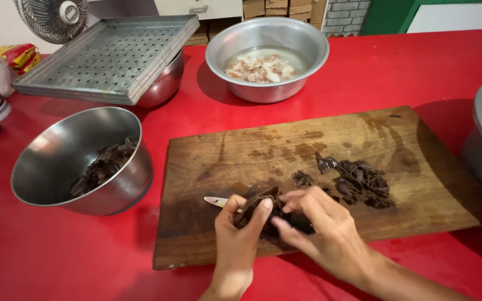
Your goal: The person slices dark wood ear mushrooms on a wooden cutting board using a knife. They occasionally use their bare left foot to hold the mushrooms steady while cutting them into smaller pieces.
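Low in the frame's centre, your left hand (240, 223) grips a small knife (216, 201) against a dark mushroom piece (263, 209), while your right hand (320, 226) pinches it closed over the wooden cutting board (285, 161). You seem mid-trim; steady the blade next.

Pretty clearly a working kitchen, maybe a small eatery's prep area. There's a glossy red table (57, 262) with a big worn wooden cutting board (241, 150) on it, round stainless steel mixing bowls (267, 56) holding food, and a square perforated metal steamer tray (107, 58) propped on another bowl. A white electric fan (57, 17) and stacked cardboard boxes (283, 8) sit behind.
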